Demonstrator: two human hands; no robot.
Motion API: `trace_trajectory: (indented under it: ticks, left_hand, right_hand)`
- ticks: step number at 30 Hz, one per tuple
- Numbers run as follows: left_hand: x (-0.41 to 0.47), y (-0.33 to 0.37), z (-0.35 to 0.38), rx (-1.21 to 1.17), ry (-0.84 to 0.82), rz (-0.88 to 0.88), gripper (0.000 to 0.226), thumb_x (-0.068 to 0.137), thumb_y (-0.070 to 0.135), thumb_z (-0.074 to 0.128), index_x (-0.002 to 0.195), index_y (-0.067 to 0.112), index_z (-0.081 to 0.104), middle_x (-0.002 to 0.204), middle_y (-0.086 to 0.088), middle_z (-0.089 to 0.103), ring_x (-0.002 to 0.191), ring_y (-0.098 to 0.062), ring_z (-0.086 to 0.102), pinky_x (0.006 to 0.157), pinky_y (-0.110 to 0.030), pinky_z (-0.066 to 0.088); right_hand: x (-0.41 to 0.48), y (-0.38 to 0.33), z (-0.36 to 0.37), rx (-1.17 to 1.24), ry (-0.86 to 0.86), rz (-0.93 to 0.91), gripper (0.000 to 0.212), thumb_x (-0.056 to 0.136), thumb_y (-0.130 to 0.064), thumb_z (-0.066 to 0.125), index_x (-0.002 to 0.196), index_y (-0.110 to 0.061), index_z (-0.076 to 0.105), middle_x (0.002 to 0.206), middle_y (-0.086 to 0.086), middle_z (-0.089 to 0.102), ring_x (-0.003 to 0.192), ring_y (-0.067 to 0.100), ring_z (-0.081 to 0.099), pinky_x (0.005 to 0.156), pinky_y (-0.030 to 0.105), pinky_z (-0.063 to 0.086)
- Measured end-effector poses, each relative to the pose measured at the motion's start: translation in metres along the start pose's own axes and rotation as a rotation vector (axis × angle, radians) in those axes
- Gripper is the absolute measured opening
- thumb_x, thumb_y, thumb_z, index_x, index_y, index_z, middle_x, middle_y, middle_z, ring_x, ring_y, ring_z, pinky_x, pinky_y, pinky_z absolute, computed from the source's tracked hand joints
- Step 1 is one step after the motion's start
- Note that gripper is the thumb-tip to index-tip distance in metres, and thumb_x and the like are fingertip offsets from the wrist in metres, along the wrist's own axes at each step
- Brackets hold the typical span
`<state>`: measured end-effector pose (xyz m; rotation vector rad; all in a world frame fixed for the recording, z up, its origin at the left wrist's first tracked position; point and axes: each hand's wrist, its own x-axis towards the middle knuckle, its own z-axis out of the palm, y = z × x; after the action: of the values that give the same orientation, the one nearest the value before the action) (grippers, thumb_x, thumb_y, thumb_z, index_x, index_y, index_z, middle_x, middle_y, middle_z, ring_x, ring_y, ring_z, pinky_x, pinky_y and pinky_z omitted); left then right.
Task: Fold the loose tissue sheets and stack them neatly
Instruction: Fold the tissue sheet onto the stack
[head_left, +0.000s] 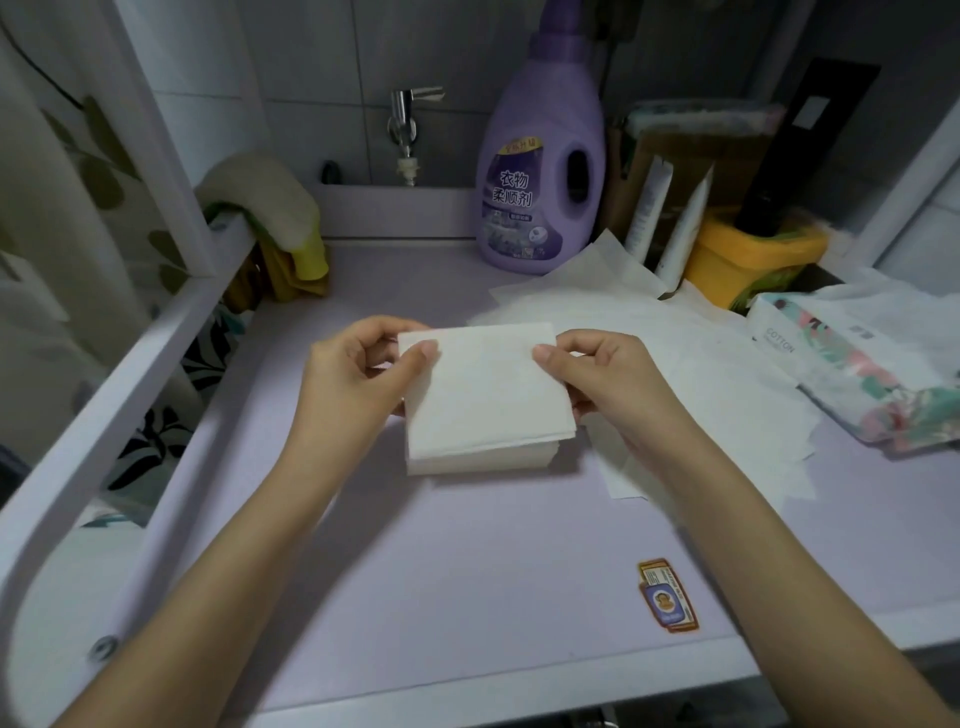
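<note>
Grip: left hand (358, 364) pinches the far left corner of a folded sheet (483, 374), thumb on top; right hand (597, 374) pinches the far right corner the same way. Both are clenched on it.
Sheet: stretched flat between the two pinches, its near edge sloping down towards the person and meeting the stack (483, 460).
Stack: directly under the grip, on the counter (467, 561); several folded layers show at its near edge, roughly square, slightly fanned at the near right corner.
Loose sheets (717, 384): just right of the right hand and beyond it, lying flat and overlapping, unfolded; one runs under the right wrist.
Pack (857, 374): farther right, past the loose sheets.
Bottle (540, 171): well beyond the grip, at the wall.
Done: a fair pile looks folded and stacked already; this sheet seems folded and about to be laid on top.
Left: setting it square with the pile, then folding the several loose sheets. By my reckoning, well past the start, not near the end.
</note>
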<state>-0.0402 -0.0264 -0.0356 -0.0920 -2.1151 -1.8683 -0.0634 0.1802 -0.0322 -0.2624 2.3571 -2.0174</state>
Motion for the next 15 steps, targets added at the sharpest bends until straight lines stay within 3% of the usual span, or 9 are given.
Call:
trace_trajectory:
  ticks: [2,6,11,15]
  left_hand:
    - [0.003,-0.005,-0.002,0.007,-0.007,-0.102,0.014,0.085,0.011,0.070,0.097,0.015,0.065,0.062,0.005,0.065,0.062,-0.005,0.062,0.050,-0.019,0.050]
    - [0.005,-0.011,-0.006,0.072,-0.004,-0.178,0.017,0.083,0.007,0.071,0.093,0.019,0.063,0.053,0.009,0.062,0.056,-0.003,0.061,0.047,-0.017,0.047]
    - [0.005,-0.013,-0.007,0.232,-0.024,-0.175,0.022,0.080,0.010,0.075,0.087,0.023,0.060,0.052,0.010,0.064,0.048,0.000,0.059,0.058,-0.022,0.044]
    - [0.005,-0.017,-0.008,0.346,-0.026,-0.172,0.027,0.077,0.016,0.078,0.098,0.020,0.061,0.067,0.002,0.067,0.062,-0.011,0.064,0.063,-0.026,0.046]
  right_hand:
    - [0.002,0.003,0.001,0.016,0.039,0.034,0.026,0.092,-0.020,0.064,0.067,-0.011,0.061,0.055,0.003,0.056,0.044,0.012,0.048,0.044,0.020,0.039]
    - [0.003,0.012,0.001,-0.116,0.065,0.070,0.029,0.091,-0.027,0.066,0.073,-0.004,0.064,0.046,0.002,0.051,0.038,0.011,0.040,0.041,0.019,0.033]
    - [0.009,0.027,0.003,-0.226,0.137,0.029,0.035,0.083,-0.032,0.074,0.059,-0.012,0.059,0.045,-0.001,0.048,0.046,0.014,0.039,0.055,0.025,0.033]
    - [0.015,0.037,0.002,-0.206,0.132,0.027,0.036,0.080,-0.033,0.077,0.062,-0.006,0.061,0.054,0.005,0.049,0.056,0.018,0.041,0.064,0.032,0.036]
